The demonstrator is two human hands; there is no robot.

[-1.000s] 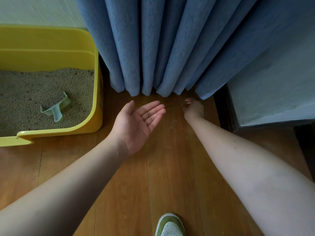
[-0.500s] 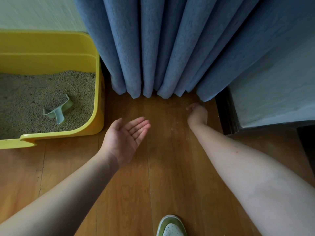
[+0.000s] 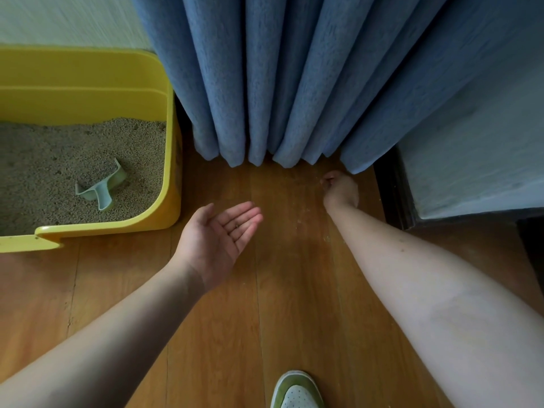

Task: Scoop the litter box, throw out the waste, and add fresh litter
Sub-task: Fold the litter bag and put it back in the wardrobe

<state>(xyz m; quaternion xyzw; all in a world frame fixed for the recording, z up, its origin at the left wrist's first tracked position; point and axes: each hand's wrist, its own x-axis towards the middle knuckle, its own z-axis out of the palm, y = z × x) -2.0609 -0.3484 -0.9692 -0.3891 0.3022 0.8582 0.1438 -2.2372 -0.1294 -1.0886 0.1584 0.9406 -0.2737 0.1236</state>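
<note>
Bare, sleeveless forearms; one green-and-white perforated shoe (image 3: 297, 391) on a foot.

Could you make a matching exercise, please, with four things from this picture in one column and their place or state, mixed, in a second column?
Things:
1. scoop
2. left hand
3. right hand
4. shoe

Places or states:
A. at the bottom edge of the picture
B. palm up, fingers open
C. lying on the litter in the yellow box
D. fingers curled, low at the floor near the curtain

Pairs: 1-C, 2-B, 3-D, 4-A

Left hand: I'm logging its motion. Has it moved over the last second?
Yes. The left hand has drawn back from the curtain hem toward the person, slightly nearer the yellow litter box.
</note>
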